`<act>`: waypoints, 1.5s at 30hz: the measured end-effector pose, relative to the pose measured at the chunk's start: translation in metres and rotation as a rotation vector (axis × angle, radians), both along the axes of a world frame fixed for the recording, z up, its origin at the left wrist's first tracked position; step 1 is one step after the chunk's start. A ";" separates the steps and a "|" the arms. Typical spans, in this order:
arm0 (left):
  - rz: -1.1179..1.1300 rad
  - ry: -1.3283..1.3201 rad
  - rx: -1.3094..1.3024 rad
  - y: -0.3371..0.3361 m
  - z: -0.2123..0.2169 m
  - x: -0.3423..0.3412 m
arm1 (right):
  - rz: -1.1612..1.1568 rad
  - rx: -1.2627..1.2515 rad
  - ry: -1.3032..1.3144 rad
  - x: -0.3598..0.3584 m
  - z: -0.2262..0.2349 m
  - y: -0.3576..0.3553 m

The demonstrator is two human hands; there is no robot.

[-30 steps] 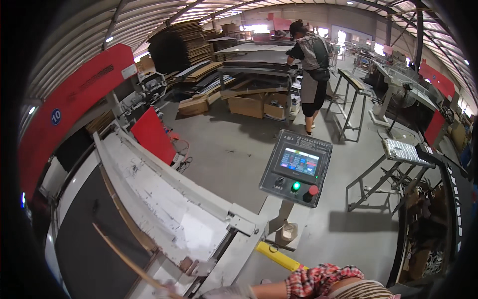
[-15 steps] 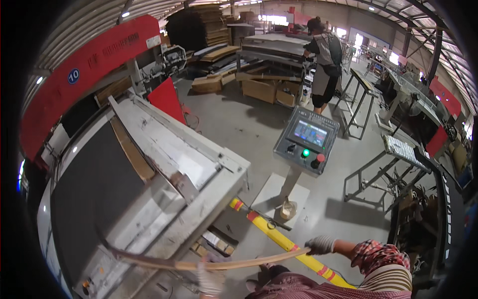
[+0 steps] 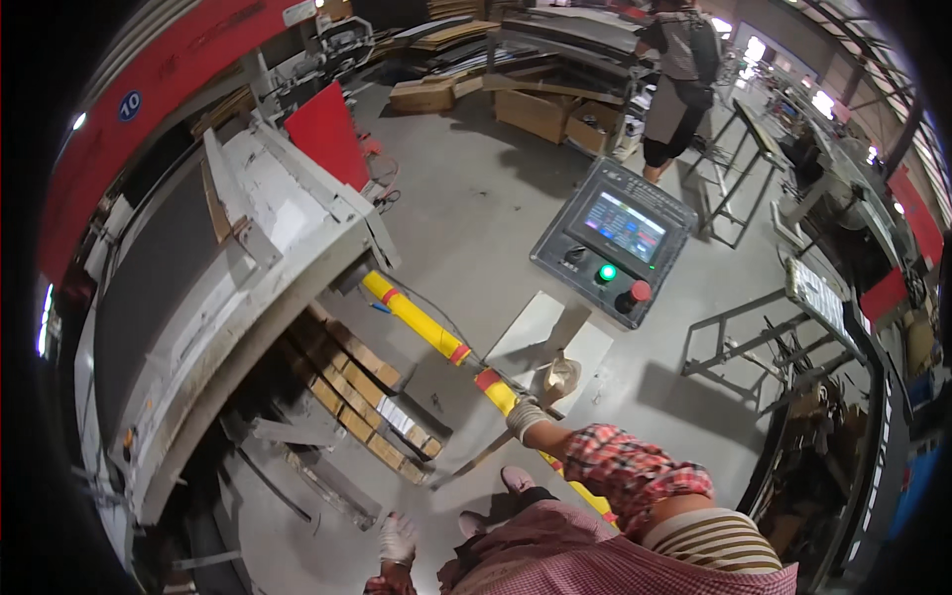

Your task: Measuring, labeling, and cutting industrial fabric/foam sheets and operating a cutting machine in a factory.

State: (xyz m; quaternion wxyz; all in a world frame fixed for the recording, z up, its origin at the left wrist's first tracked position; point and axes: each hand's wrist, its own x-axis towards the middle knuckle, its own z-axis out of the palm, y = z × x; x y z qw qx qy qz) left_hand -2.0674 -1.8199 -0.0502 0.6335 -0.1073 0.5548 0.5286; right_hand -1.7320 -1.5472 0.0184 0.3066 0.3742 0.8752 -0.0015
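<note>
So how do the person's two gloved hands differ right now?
The right hand reaches forward by the yellow-and-red bar, arm stretched out; the left hand hangs low and close to the body, apart from the bar. The right grips a flat grey sheet; the left appears empty. Both wear pale work gloves.

Grey concrete floor, red machine housing, metal-roofed hall.

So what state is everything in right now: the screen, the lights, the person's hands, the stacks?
Control panel screen: lit.
Green button: glowing.
Red knob: not lit.
Yellow and red bar: lying slanted near the floor.
Grey sheet: tilted, right hand at its edge.
Left hand: gloved, open, holding nothing.
Cardboard stack: piled under the machine.
</note>
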 end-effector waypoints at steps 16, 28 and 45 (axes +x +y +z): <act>-0.389 0.661 -0.174 -0.223 0.015 0.085 | -0.347 0.135 -0.197 0.112 -0.065 0.174; -0.073 0.389 -0.286 -0.144 0.089 0.091 | 0.273 -0.771 -0.091 -0.005 -0.155 -0.073; 0.667 0.385 -0.624 -0.559 -0.078 -0.081 | 0.492 -0.619 0.378 -0.371 -0.154 -0.097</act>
